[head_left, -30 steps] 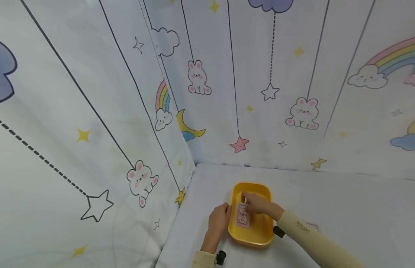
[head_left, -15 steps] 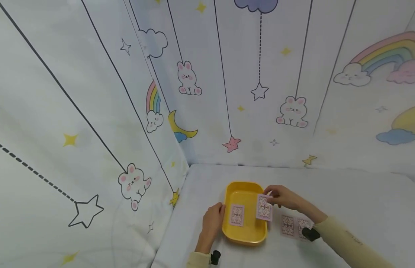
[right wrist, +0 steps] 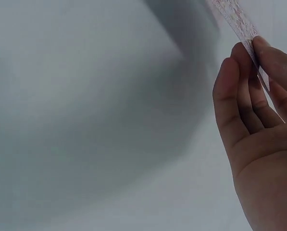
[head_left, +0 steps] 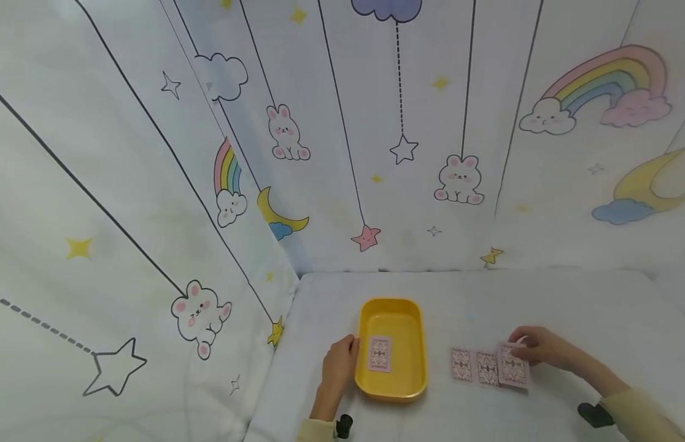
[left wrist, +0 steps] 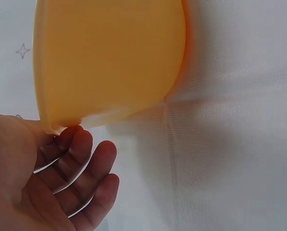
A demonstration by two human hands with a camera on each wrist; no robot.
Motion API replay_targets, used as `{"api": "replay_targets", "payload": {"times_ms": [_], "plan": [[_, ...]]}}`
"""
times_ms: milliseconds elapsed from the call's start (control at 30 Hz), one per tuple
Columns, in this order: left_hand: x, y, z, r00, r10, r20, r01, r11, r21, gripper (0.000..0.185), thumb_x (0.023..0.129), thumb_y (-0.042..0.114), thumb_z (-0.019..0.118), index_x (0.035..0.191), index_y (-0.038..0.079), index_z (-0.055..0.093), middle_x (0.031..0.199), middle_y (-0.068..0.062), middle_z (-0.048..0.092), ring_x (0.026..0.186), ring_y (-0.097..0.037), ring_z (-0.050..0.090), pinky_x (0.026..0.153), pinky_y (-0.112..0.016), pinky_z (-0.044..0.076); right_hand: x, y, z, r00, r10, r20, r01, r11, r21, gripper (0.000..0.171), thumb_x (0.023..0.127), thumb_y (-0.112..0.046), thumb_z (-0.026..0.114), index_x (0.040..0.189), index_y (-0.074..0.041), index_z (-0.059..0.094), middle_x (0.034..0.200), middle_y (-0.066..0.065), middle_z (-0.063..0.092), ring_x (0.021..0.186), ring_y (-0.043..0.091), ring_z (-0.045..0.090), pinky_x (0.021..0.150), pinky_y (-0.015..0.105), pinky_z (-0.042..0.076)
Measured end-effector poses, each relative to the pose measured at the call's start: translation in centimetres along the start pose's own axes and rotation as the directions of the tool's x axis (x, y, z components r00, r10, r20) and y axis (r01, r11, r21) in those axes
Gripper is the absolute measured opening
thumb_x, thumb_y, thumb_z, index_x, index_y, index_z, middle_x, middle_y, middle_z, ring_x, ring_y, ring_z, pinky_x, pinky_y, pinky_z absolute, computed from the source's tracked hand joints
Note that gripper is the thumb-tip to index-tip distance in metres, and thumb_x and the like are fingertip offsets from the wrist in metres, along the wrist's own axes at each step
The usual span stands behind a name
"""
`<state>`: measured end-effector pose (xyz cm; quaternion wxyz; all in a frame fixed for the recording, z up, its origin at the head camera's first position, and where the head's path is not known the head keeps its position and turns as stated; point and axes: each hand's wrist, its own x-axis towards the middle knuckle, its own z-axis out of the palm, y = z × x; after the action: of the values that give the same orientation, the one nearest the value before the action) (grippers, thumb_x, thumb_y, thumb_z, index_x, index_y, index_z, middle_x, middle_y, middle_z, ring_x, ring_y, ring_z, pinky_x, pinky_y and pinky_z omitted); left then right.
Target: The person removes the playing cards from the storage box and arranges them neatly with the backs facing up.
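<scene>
The yellow tray point(head_left: 407, 353) contains one card point(head_left: 379, 354), face down on the left of its floor. The left hand point(head_left: 338, 366) pinches the tray's left rim. A left table card point(head_left: 461, 364) and a right table card point(head_left: 487, 368) lie right of the tray. The right hand point(head_left: 547, 348) pinches the held card point(head_left: 512, 368) at its far right part; the remainder extends nearer. Compared with the previous frame, the held card is displaced from the tray's right rim to the row's right end.

From the head, one view looks forward and down, well back, across the patterned wall point(head_left: 420, 202) and tabletop point(head_left: 585, 307). Both wrist views sit close: the left shares the left hand point(left wrist: 47, 178) and yellow tray point(left wrist: 109, 57) with it, the right the right hand point(right wrist: 266, 139) and card point(right wrist: 237, 20).
</scene>
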<state>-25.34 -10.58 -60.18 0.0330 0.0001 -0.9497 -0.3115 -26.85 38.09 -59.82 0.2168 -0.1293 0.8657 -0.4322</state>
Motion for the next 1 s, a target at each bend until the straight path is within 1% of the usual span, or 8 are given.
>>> {"api": "replay_targets", "payload": {"times_ms": [67, 167, 233, 300, 467, 567, 700, 1000], "plan": [[0.0, -0.2, 0.0, 1.000, -0.002, -0.004, 0.002, 1.000, -0.001, 0.025, 0.104, 0.028, 0.054, 0.083, 0.014, 0.057, 0.066, 0.004, 0.046, 0.057, -0.009, 0.042, 0.052, -0.024, 0.034, -0.7, 1.1, -0.1, 1.000, 0.014, -0.005, -0.014, 1.000, -0.003, 0.032, 0.098, -0.023, 0.065, 0.118, 0.001, 0.059, 0.107, 0.012, 0.068, 0.088, 0.017, 0.066, 0.072, 0.031, 0.057], [0.0, -0.3, 0.0, 1.000, -0.004, -0.010, 0.004, 1.000, 0.006, 0.025, 0.104, 0.027, 0.055, 0.083, 0.014, 0.057, 0.065, 0.004, 0.046, 0.056, -0.010, 0.042, 0.052, -0.024, 0.034, -1.4, 2.1, 0.4, 0.999, -0.010, -0.037, 0.009, 1.000, -0.028, 0.029, 0.098, -0.023, 0.065, 0.115, 0.001, 0.061, 0.106, 0.012, 0.068, 0.085, 0.011, 0.064, 0.070, 0.028, 0.055], [0.0, -0.3, 0.0, 1.000, -0.003, -0.015, 0.003, 1.000, 0.011, 0.025, 0.104, 0.027, 0.055, 0.082, 0.014, 0.057, 0.065, 0.004, 0.046, 0.056, -0.010, 0.042, 0.051, -0.024, 0.034, -1.6, 2.4, 1.1, 0.996, -0.039, -0.084, 0.034, 0.997, -0.063, 0.026, 0.097, -0.022, 0.065, 0.110, 0.000, 0.062, 0.103, 0.011, 0.068, 0.081, 0.009, 0.061, 0.066, 0.027, 0.052], [-0.1, -0.3, 0.0, 1.000, -0.004, -0.016, 0.004, 1.000, 0.014, 0.025, 0.104, 0.026, 0.055, 0.082, 0.014, 0.056, 0.065, 0.004, 0.045, 0.056, -0.010, 0.041, 0.051, -0.024, 0.034, -1.6, 2.5, 1.8, 0.986, -0.057, -0.155, 0.035, 0.990, -0.139, 0.023, 0.095, -0.023, 0.068, 0.105, -0.003, 0.064, 0.101, 0.009, 0.068, 0.078, 0.007, 0.057, 0.064, 0.026, 0.049], [-0.1, 0.0, 0.0, 1.000, -0.017, -0.003, 0.017, 1.000, 0.002, 0.024, 0.104, 0.027, 0.055, 0.084, 0.014, 0.057, 0.066, 0.004, 0.046, 0.057, -0.010, 0.043, 0.051, -0.024, 0.034, -1.0, 2.0, 3.4, 0.958, 0.023, -0.287, -0.101, 0.960, -0.260, 0.022, 0.090, -0.030, 0.074, 0.096, -0.011, 0.064, 0.091, 0.002, 0.065, 0.077, 0.011, 0.053, 0.065, 0.027, 0.044], [-0.1, 0.1, -0.1, 1.000, -0.020, 0.001, 0.020, 1.000, -0.005, 0.024, 0.104, 0.027, 0.055, 0.085, 0.014, 0.058, 0.066, 0.004, 0.047, 0.057, -0.010, 0.043, 0.052, -0.024, 0.035, -0.6, 1.6, 3.9, 0.949, 0.038, -0.312, -0.132, 0.949, -0.287, 0.023, 0.088, -0.029, 0.075, 0.095, -0.010, 0.064, 0.085, 0.001, 0.061, 0.077, 0.015, 0.051, 0.065, 0.028, 0.043], [-0.1, 0.1, -0.2, 1.000, -0.017, 0.001, 0.017, 1.000, -0.011, 0.025, 0.104, 0.028, 0.054, 0.084, 0.014, 0.057, 0.066, 0.004, 0.046, 0.057, -0.010, 0.043, 0.051, -0.023, 0.035, -0.4, 1.3, 4.1, 0.943, 0.025, -0.330, -0.139, 0.934, -0.328, 0.024, 0.088, -0.028, 0.076, 0.095, -0.008, 0.065, 0.085, 0.001, 0.060, 0.077, 0.015, 0.051, 0.066, 0.028, 0.043], [-0.2, 0.2, -0.3, 1.000, -0.003, -0.003, 0.003, 1.000, -0.016, 0.025, 0.104, 0.027, 0.054, 0.083, 0.014, 0.056, 0.065, 0.004, 0.045, 0.056, -0.010, 0.042, 0.051, -0.024, 0.034, -0.2, 0.7, 4.2, 0.947, 0.030, -0.321, -0.145, 0.928, -0.342, 0.027, 0.088, -0.029, 0.076, 0.098, -0.006, 0.065, 0.088, 0.003, 0.062, 0.080, 0.017, 0.053, 0.070, 0.034, 0.046]]}}
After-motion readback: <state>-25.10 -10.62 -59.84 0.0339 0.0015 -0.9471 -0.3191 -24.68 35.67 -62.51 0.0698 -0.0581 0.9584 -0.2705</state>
